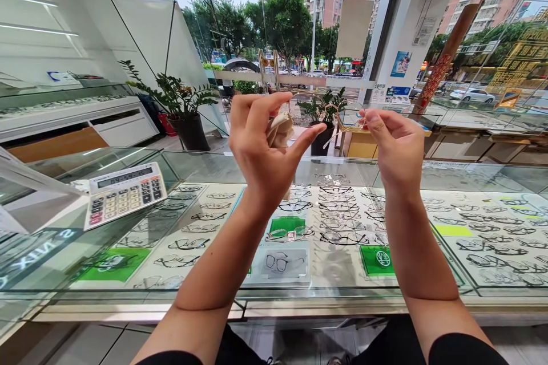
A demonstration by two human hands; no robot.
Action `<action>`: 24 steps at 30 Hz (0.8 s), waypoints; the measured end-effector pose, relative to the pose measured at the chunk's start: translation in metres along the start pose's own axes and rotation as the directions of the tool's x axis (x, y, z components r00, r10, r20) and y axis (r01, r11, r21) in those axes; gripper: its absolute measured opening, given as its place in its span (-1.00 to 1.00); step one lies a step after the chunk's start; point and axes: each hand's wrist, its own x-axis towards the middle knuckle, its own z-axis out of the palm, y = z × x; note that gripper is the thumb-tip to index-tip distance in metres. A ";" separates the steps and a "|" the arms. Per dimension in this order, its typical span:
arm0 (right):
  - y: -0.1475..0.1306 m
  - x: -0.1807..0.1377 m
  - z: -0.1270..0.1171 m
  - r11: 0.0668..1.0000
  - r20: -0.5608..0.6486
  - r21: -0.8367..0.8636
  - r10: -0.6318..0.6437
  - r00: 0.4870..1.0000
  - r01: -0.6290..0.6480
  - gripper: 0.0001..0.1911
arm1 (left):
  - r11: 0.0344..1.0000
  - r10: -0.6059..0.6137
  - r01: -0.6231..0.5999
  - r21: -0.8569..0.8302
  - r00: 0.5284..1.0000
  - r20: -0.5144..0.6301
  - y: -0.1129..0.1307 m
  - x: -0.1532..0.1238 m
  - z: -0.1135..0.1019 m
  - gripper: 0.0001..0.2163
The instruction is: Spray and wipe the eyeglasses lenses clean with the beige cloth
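Observation:
Both my hands are raised above a glass display counter (205, 168). My left hand (263, 145) pinches a small beige cleaning cloth (280, 128) between thumb and fingers. My right hand (396, 145) is closed on a pair of thin gold-framed glasses (342, 122), held up at about the same height as the cloth. The glasses' lenses lie between the two hands and are nearly see-through. Cloth and glasses are close together, but I cannot tell if they touch.
Under the counter glass lie several rows of spectacle frames (338, 214) with green cards (377, 259). A calculator (125, 194) rests on the counter at the left. Potted plants (184, 105) stand behind, before a shop window onto a street.

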 end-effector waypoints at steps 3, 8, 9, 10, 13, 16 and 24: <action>-0.008 -0.004 0.003 0.998 -0.075 -0.017 -0.062 0.995 0.061 -0.77 | 1.000 0.015 -0.015 -0.002 1.000 -0.025 -0.008 0.000 0.006 -0.50; -0.026 -0.013 0.008 0.974 -0.197 -0.151 -0.199 0.960 0.171 -0.86 | 0.997 -0.003 0.002 -0.082 1.000 -0.009 -0.032 -0.005 0.024 -0.46; -0.029 -0.014 0.008 0.970 -0.205 -0.161 -0.211 0.956 0.180 -0.87 | 0.995 -0.008 0.007 -0.103 1.000 -0.003 -0.036 -0.006 0.027 -0.44; -0.031 -0.015 0.009 0.969 -0.210 -0.161 -0.219 0.953 0.187 -0.89 | 0.992 -0.010 0.010 -0.125 1.000 0.001 -0.040 -0.008 0.030 -0.44; -0.035 -0.016 0.009 0.969 -0.214 -0.141 -0.230 0.949 0.203 -0.91 | 0.985 -0.014 0.015 -0.170 1.000 0.011 -0.044 -0.010 0.034 -0.44; -0.037 -0.016 0.009 0.971 -0.219 -0.137 -0.223 0.950 0.196 -0.91 | 0.984 -0.033 0.035 -0.175 0.999 0.015 -0.043 -0.010 0.032 -0.45; -0.038 -0.015 0.008 0.958 -0.235 -0.206 -0.245 0.941 0.198 -0.85 | 0.979 -0.052 0.065 -0.194 0.996 0.071 -0.041 -0.011 0.029 -0.50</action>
